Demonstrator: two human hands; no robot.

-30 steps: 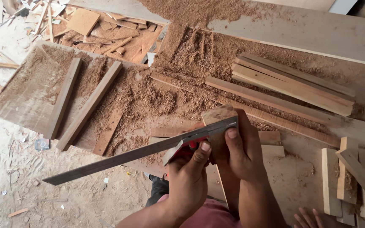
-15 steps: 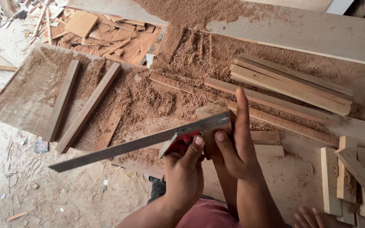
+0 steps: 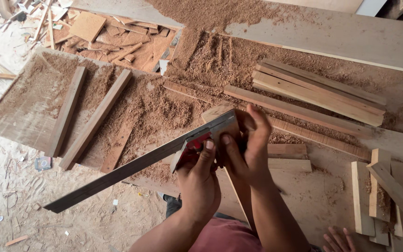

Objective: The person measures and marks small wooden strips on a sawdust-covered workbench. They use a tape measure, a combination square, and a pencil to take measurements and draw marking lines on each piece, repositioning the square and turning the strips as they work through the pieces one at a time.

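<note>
Up close to the camera, both hands work together on a combination square (image 3: pixel 141 161) laid against the end of a narrow wooden piece (image 3: pixel 218 112) that rises from the near edge toward the middle of the bench. The left hand (image 3: pixel 197 179) grips the red head of the square, thumb pressed on top and the other fingers curled under it, seemingly to keep the head tight against the wood. The right hand (image 3: pixel 250 149) wraps the wooden piece just beside the head, fingers pressed together and bent over its end, apparently steadying the two against each other. The square's long grey metal blade runs out to the near left, well past the bench edge and over the littered floor; it looks dull, straight and unmarked by dust. Sawdust (image 3: pixel 164 107) lies thick over the workbench (image 3: pixel 19 116), with loose battens (image 3: pixel 94 119) at the left and a stack of pale strips (image 3: pixel 318 91) at the far right.
</note>
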